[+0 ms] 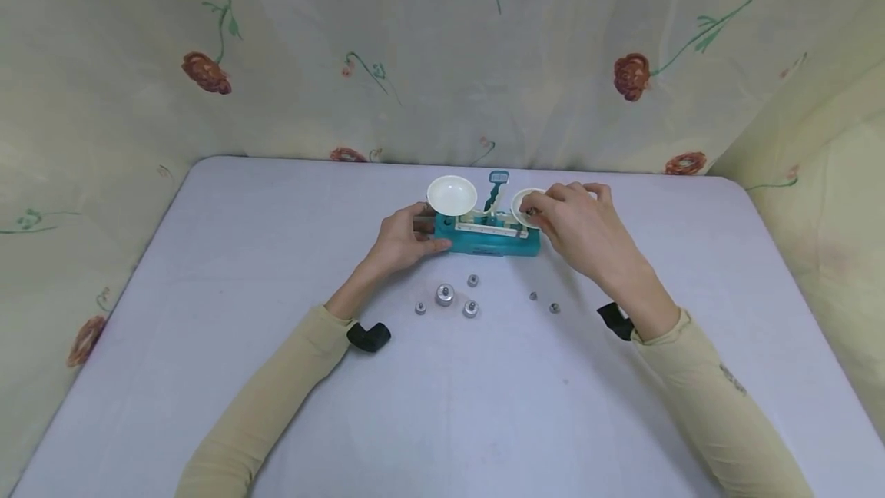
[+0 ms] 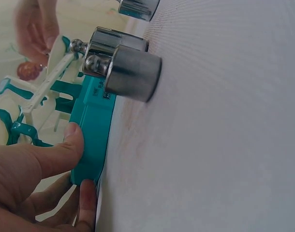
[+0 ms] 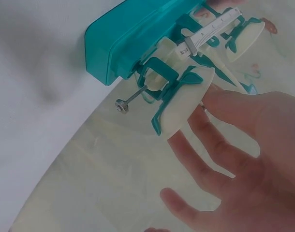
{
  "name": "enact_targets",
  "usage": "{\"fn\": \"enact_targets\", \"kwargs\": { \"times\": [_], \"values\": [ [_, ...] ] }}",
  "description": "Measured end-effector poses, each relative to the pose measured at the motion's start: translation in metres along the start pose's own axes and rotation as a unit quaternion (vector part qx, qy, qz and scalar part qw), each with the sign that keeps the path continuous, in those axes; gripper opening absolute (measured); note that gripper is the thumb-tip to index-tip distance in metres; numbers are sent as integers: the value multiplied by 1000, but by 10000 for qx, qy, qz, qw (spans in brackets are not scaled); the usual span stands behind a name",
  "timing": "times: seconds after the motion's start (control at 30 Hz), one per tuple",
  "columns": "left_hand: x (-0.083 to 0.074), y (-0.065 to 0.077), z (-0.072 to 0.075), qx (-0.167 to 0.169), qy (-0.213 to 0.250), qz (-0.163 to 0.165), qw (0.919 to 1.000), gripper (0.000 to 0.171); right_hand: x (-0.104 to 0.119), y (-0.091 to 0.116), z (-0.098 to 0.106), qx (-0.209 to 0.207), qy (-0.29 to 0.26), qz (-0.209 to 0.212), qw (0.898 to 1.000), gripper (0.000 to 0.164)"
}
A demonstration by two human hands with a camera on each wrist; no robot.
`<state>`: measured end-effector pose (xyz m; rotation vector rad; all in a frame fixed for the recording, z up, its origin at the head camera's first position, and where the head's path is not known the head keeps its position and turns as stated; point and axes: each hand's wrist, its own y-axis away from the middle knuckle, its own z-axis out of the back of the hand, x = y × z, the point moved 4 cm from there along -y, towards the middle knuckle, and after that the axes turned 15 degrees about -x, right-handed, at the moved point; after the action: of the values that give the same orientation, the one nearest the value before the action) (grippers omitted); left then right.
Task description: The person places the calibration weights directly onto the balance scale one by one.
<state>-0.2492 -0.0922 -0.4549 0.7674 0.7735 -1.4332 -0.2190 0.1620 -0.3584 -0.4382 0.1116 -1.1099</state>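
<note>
A small teal balance scale [image 1: 487, 243] with two white pans stands near the table's far edge. My left hand [image 1: 404, 240] grips the left end of its base, thumb on the front face, as the left wrist view also shows. Over the right pan [image 3: 186, 104], my right hand [image 1: 577, 229] pinches a small metal weight [image 3: 204, 107] between thumb and finger; most of that weight is hidden. The left pan [image 1: 452, 196] holds nothing visible. In front of the scale stand several silver weights, the largest weight [image 1: 445, 295] among them.
Two smaller weights, a left one [image 1: 533, 296] and a right one [image 1: 554, 308], sit below the right hand. The white table [image 1: 442, 421] ends at a flower-patterned curtain [image 1: 415, 44] behind the scale. A metal screw [image 3: 128, 99] juts from the scale's right end.
</note>
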Motion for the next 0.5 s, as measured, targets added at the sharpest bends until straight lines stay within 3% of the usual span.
{"fn": "enact_targets", "kwargs": {
  "times": [0.5],
  "values": [
    [-2,1,1,-5,-39,-71,10000,65,-1,1,4,-35,-33,-55,10000,20]
  ]
}}
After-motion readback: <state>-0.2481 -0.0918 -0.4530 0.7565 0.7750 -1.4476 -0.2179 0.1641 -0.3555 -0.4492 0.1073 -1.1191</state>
